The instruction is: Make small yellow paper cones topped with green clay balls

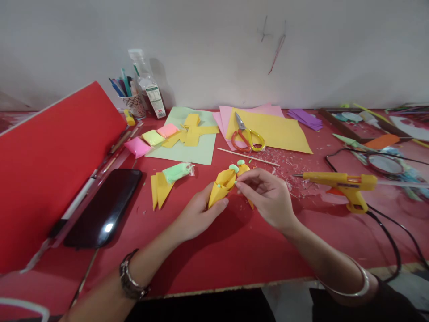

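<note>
The left hand (197, 214) grips the yellow paper cone (217, 196) above the counter (208, 268); too strong squeezing may crumple it. The right hand (268, 197) pinches a green bit (235, 182), small enough to slip.

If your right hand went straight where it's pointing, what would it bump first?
The right hand would probably meet the folded yellow paper in the left hand first, though depth is unclear.
</note>
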`<state>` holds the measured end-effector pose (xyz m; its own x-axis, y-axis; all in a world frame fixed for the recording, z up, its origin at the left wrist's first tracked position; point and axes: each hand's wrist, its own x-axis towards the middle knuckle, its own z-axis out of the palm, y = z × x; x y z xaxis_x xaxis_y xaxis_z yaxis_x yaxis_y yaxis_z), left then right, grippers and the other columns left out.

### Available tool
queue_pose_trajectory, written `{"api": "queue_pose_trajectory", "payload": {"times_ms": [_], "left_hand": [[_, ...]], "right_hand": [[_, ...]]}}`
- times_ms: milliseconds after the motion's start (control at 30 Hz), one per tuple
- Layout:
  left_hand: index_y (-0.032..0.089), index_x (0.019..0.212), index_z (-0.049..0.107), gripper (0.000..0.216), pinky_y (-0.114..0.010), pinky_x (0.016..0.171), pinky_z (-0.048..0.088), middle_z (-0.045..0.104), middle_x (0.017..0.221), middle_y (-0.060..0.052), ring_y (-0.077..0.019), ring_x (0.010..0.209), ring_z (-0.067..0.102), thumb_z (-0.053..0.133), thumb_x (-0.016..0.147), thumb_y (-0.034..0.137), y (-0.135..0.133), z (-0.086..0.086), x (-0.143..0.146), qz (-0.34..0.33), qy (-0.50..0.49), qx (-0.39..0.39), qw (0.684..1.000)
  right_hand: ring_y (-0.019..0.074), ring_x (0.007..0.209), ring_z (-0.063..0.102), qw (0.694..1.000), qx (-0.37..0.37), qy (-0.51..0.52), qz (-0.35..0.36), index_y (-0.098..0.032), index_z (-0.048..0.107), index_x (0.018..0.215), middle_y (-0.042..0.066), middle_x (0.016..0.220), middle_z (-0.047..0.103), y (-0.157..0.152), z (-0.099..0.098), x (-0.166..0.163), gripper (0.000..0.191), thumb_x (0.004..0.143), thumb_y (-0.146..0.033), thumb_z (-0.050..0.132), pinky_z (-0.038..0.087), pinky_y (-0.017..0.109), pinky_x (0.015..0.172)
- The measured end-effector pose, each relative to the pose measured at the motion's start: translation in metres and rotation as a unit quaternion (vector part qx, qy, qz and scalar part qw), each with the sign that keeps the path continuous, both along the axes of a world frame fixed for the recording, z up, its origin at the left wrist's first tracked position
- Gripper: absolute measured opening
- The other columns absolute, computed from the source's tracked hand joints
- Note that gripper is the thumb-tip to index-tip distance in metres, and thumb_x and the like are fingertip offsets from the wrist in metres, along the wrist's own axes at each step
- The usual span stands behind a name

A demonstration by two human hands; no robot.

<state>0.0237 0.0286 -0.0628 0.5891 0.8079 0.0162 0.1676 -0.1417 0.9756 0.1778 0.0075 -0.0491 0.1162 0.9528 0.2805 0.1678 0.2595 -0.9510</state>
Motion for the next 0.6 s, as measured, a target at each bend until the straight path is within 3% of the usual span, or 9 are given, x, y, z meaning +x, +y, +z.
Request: {"api": "queue_pose_trajectory", "payload": {"times_ms": [267,500,600], "left_hand": [[0.015,0.107,0.045,0.031,-0.029,0.070,0.039,0.057,0.088,-0.004,-0.0152,0.076,0.049,0.040,0.082,0.032,0.0007,-0.0037,-0.0018,-0.009,0.038,0.047,0.998],[0.017,0.109,0.045,0.031,-0.030,0.074,0.040,0.058,0.094,-0.005,-0.0161,0.081,0.050,0.041,0.082,0.031,0.0001,-0.0038,-0.0008,-0.015,0.026,0.038,0.999],[0.017,0.106,0.046,0.029,-0.028,0.067,0.040,0.056,0.083,-0.003,-0.0145,0.074,0.049,0.042,0.081,0.031,-0.0005,-0.0026,-0.0005,-0.011,0.010,0.026,1.000]], "right_hand": [[0.0087,0.058,0.057,0.999,0.022,-0.033,-0.004,-0.020,0.058,0.071,-0.002,0.065,0.061,-0.0008,0.0007,0.0009,0.004,0.070,-0.015,0.058,0.050,0.022,0.056],[0.0102,0.063,0.059,0.997,0.033,-0.066,-0.001,-0.020,0.059,0.072,-0.001,0.069,0.063,-0.0009,-0.0015,0.0011,0.002,0.072,-0.018,0.058,0.050,0.023,0.060],[0.0098,0.062,0.059,0.998,0.034,-0.060,0.001,-0.021,0.060,0.072,-0.002,0.069,0.064,-0.0008,-0.0010,0.0008,0.003,0.072,-0.018,0.057,0.050,0.022,0.058]]}}
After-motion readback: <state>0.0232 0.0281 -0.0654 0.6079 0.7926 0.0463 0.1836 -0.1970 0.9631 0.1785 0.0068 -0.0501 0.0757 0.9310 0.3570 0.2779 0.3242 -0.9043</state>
